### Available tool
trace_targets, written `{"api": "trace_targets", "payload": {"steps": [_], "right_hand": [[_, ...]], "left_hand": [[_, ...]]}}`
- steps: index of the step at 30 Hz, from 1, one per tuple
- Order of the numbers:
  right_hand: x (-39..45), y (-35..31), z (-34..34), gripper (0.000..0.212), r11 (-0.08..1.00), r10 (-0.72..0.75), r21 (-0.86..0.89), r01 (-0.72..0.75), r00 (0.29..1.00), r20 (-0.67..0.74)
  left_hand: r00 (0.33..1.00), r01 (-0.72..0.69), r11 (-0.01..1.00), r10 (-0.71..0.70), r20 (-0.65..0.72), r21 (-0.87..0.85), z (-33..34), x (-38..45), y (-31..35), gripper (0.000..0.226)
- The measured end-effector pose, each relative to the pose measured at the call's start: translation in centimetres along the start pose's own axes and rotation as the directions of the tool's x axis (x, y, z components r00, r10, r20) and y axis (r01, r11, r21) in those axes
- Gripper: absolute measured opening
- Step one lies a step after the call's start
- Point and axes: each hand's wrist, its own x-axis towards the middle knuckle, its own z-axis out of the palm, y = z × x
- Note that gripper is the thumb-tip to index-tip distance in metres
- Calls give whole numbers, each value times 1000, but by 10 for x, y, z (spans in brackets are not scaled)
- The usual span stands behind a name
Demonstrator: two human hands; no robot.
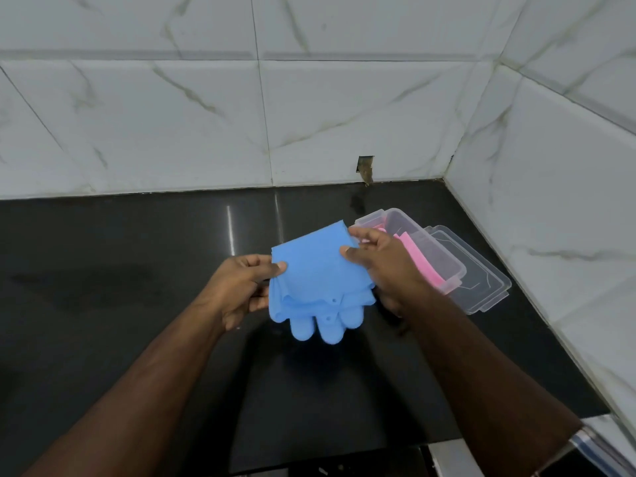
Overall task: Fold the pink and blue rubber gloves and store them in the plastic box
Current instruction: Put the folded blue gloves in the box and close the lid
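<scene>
The blue rubber gloves (318, 280) are held folded in the air above the black counter, fingertips hanging down toward me. My left hand (241, 287) pinches their left edge with the thumb on top. My right hand (382, 263) grips the upper right corner. Behind my right hand sits the clear plastic box (451, 263) with pink clips, and the folded pink gloves (418, 258) lie inside it, partly hidden by my hand.
The box's clear lid (481, 287) lies flat under and to the right of the box. The black counter (137, 287) meets white marble-tiled walls at the back and right. A metal edge (451, 456) shows at the near side.
</scene>
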Motion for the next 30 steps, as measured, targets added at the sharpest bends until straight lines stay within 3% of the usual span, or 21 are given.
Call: {"api": "trace_targets", "payload": {"steps": [8,13,19,25,30], "right_hand": [[30,-58,-98,35,986,7,-165,-9,1000,-18],[55,-54,-139,37,979,26,-199,-39,997,-66],[71,-37,-154,34,934,-4,-357,-21,998,-68],[80,-31,-150,34,826,-156,-553,106,987,-43],[82,-34,-144,33,632,-229,-754,178,973,38]], "left_hand": [[998,-59,996,61,23,-68,102,22,34,29],[999,-46,998,44,-26,-47,142,45,33,65],[997,-72,997,73,-24,24,162,54,24,40],[993,-73,981,88,-81,181,165,60,23,32],[989,-81,929,119,-85,360,161,64,28,39]]}}
